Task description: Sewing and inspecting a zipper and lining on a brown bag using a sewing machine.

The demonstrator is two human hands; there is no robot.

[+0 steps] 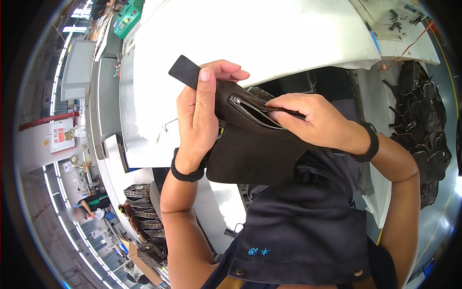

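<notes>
Head view shows a dark brown zippered bag (255, 139) held up in front of the person's dark apron (298, 241), near the edge of a white worktable (269, 38). Its metal zipper (260, 113) is parted, with the slider (236, 100) at the left end of the opening. A broad brown flap (250, 164) hangs at the bag's lower side, and a flat black tab (184, 72) juts from its upper left. The left hand (199, 111) is clamped on the bag's left end, thumb upright in front; the right hand (313, 118) pinches the zipper opening's edge between thumb and fingers. Each wrist wears a black band (369, 143). Well right of the bag lies a pile of dark brown bag pieces (421, 139); left of and below it stands a stack of plaid pieces (147, 212). Farther left, another person (94, 202) appears small.
</notes>
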